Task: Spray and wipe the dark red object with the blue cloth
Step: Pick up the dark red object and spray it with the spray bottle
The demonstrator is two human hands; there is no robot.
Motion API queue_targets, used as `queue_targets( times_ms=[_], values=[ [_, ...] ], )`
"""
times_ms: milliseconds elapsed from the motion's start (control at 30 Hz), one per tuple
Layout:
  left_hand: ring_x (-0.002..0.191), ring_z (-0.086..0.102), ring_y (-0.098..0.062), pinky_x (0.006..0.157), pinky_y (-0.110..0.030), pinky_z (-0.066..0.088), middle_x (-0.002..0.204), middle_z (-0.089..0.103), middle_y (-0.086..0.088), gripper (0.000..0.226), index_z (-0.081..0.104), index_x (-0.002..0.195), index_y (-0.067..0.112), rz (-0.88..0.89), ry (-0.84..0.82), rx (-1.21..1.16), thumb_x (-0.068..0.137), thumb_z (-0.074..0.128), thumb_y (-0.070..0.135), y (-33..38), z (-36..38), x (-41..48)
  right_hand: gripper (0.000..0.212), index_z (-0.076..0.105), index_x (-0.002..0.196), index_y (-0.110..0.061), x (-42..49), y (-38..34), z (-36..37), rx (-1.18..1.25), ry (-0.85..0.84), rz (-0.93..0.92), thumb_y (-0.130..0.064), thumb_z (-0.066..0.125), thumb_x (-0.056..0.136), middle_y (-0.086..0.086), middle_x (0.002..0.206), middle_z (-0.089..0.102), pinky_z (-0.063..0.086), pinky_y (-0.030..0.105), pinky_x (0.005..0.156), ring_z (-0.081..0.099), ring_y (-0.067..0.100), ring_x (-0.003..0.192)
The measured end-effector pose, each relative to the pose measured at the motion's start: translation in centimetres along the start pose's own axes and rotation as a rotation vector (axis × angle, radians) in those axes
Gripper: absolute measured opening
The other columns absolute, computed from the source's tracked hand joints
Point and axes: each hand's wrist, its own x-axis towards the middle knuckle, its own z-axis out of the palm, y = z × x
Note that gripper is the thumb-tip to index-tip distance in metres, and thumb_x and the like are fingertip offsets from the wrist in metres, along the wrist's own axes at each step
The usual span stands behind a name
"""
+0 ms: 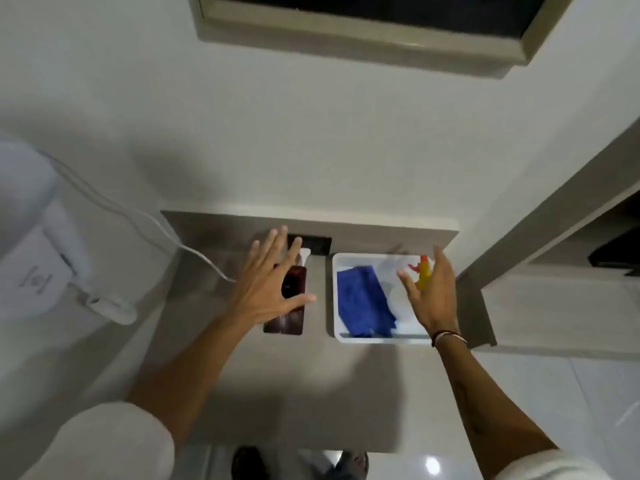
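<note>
A dark red flat object (291, 322), glossy and phone-shaped, lies on the grey counter. My left hand (268, 289) hovers over it with fingers spread, covering its middle. To the right, a white tray (346, 338) holds a crumpled blue cloth (362, 303) and a small yellow spray bottle (423, 276) with a red-orange nozzle. My right hand (431, 296) is spread open above the tray's right side, just in front of the bottle and partly hiding it. Neither hand holds anything.
A white cable (145, 220) runs from the left across the counter (304, 375) toward a dark wall socket (315, 243) behind the red object. A white appliance (38, 265) stands at the left. A grey ledge (554, 306) lies to the right, a framed window (346, 36) above.
</note>
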Motion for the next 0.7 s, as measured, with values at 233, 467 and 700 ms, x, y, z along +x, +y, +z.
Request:
queue_targets(
  times_ms=[233, 467, 700],
  values=[
    [0.162, -0.003, -0.031, 0.129, -0.058, 0.006, 0.176, 0.004, -0.008, 0.130, 0.015, 0.167, 0.017, 0.028, -0.172, 0.013, 0.070, 0.051, 0.096, -1.0, 2.6, -1.4, 0.060, 0.048, 0.150, -0.032, -1.5, 3.0, 3.2, 0.264, 0.061, 0.175, -0.029, 0.077, 0.097, -0.009, 0.142, 0.064, 0.055, 0.039, 0.105, 0.060, 0.009, 0.121],
    [0.155, 0.026, -0.034, 0.122, -0.056, 0.032, 0.153, 0.048, -0.002, 0.108, 0.042, 0.148, 0.018, -0.033, -0.254, -0.225, 0.060, 0.097, 0.046, -0.7, -0.1, -0.1, 0.048, 0.046, 0.147, -0.043, 0.5, 3.0, 4.5, 0.283, 0.071, 0.145, -0.031, 0.067, 0.105, 0.003, 0.136, 0.070, 0.055, 0.030, 0.100, 0.063, 0.011, 0.109],
    [0.149, 0.037, -0.027, 0.124, -0.045, 0.031, 0.145, 0.054, -0.001, 0.102, 0.048, 0.143, 0.020, -0.032, -0.195, -0.437, 0.056, 0.100, 0.034, -5.0, -0.2, -1.4, 0.047, 0.061, 0.140, -0.030, -0.6, 0.2, 2.2, 0.274, 0.234, 0.141, -0.055, 0.063, 0.101, -0.016, 0.115, 0.069, 0.056, 0.027, 0.098, 0.064, 0.002, 0.102]
  ],
)
